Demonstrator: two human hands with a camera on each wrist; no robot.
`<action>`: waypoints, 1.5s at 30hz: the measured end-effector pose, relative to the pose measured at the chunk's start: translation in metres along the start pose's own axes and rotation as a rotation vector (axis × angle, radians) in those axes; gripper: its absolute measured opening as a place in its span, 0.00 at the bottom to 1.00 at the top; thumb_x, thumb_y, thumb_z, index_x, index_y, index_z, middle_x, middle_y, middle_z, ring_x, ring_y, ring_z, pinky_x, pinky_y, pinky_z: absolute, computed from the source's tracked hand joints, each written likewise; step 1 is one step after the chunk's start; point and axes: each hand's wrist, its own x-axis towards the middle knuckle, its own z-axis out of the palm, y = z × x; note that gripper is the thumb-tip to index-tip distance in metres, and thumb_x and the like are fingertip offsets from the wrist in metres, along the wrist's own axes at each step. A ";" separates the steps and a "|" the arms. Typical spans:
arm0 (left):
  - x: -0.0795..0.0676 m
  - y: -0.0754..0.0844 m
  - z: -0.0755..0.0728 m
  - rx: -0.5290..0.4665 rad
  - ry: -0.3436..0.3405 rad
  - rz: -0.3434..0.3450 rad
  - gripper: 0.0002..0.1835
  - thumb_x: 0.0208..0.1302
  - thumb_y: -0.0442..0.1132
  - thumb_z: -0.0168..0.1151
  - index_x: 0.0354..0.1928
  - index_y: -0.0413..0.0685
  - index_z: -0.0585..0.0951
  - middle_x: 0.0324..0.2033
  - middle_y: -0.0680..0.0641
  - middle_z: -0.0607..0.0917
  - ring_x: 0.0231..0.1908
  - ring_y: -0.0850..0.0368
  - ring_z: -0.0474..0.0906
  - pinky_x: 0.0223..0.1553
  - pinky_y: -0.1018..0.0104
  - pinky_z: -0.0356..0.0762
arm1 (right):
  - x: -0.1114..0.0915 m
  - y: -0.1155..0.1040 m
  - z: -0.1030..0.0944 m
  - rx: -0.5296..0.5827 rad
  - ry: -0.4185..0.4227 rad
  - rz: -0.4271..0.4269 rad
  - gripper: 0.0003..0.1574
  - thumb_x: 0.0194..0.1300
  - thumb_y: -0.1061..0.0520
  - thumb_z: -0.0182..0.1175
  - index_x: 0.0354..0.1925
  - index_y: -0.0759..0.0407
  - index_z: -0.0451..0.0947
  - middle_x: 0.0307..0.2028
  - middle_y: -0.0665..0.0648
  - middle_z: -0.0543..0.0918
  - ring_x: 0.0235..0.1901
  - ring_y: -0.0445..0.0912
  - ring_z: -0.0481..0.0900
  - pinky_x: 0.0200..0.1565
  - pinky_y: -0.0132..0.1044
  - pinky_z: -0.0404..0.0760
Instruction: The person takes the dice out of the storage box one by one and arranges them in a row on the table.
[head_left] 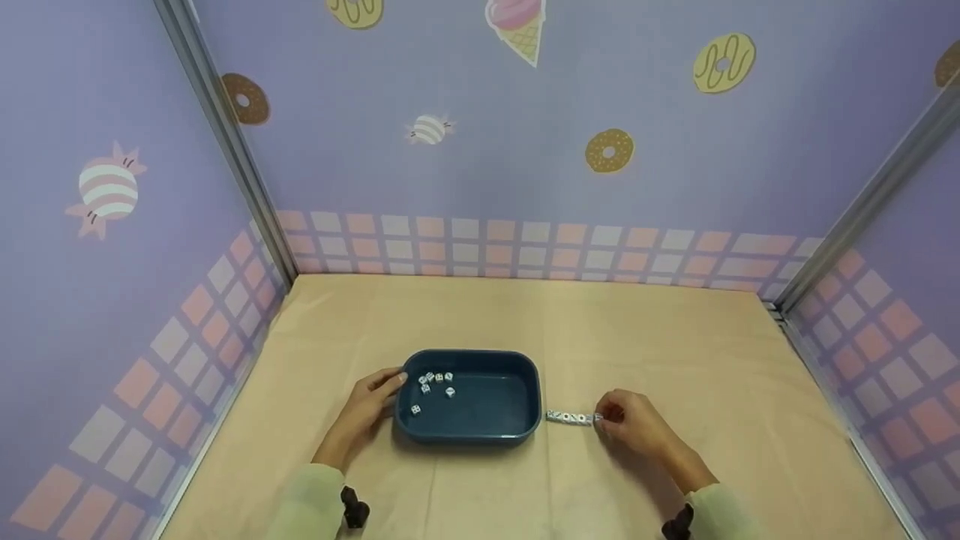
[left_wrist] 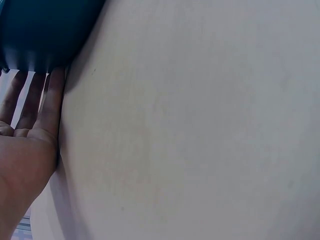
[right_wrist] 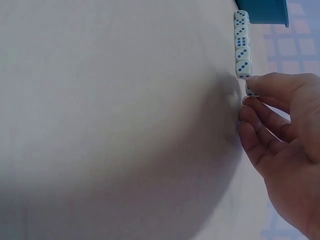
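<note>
A dark teal rectangular tray (head_left: 480, 438) sits on the cloth, with several white dice (head_left: 450, 392) loose in its left half. My left hand (head_left: 369, 405) holds the tray's left side, thumb on the rim; in the left wrist view its fingers (left_wrist: 50, 107) reach the outer wall. Right of the tray, a straight row of dice (right_wrist: 242, 41) runs outward from near its wall, blue pips showing. At the outer end of that row, my right hand (head_left: 637, 424) pinches one die (right_wrist: 251, 92) between thumb and fingertips, partly hidden by them.
A beige cloth (head_left: 645, 330) covers the table. Purple walls with printed sweets and a checked band (head_left: 465, 240) close in the back and both sides, with metal posts (head_left: 240, 161) at the corners.
</note>
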 end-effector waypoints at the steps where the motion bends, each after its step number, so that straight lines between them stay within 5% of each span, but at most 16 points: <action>1: 0.000 0.000 0.000 0.001 -0.001 -0.001 0.27 0.76 0.49 0.67 0.70 0.43 0.79 0.64 0.38 0.81 0.58 0.45 0.84 0.53 0.57 0.86 | 0.000 0.000 0.001 0.000 -0.006 0.006 0.07 0.66 0.68 0.72 0.40 0.59 0.85 0.34 0.48 0.82 0.33 0.42 0.78 0.35 0.33 0.81; 20: 0.000 0.001 0.001 -0.013 -0.043 0.022 0.27 0.77 0.48 0.65 0.70 0.40 0.78 0.63 0.34 0.81 0.56 0.42 0.86 0.51 0.58 0.87 | -0.003 0.001 0.002 -0.001 -0.007 -0.004 0.09 0.64 0.63 0.76 0.41 0.57 0.86 0.36 0.52 0.80 0.33 0.44 0.76 0.33 0.32 0.78; 25: -0.001 -0.001 0.001 0.007 -0.020 0.032 0.27 0.77 0.48 0.66 0.69 0.39 0.79 0.63 0.35 0.81 0.55 0.43 0.85 0.50 0.59 0.87 | -0.003 -0.008 0.001 0.046 0.076 -0.014 0.13 0.65 0.62 0.75 0.47 0.63 0.85 0.39 0.54 0.82 0.38 0.47 0.79 0.40 0.36 0.82; 35: 0.000 -0.002 -0.001 0.022 -0.004 0.045 0.26 0.76 0.49 0.66 0.68 0.42 0.81 0.63 0.38 0.82 0.58 0.44 0.84 0.53 0.60 0.85 | 0.040 -0.073 0.032 0.177 0.300 -0.175 0.15 0.65 0.62 0.76 0.48 0.65 0.85 0.41 0.58 0.85 0.41 0.53 0.85 0.41 0.49 0.87; 45: 0.000 -0.001 0.000 0.009 -0.005 0.046 0.26 0.76 0.49 0.66 0.68 0.41 0.80 0.62 0.37 0.82 0.56 0.44 0.85 0.51 0.60 0.86 | 0.096 -0.129 0.091 0.112 0.192 -0.258 0.19 0.68 0.60 0.74 0.54 0.66 0.85 0.46 0.56 0.85 0.47 0.49 0.86 0.50 0.45 0.87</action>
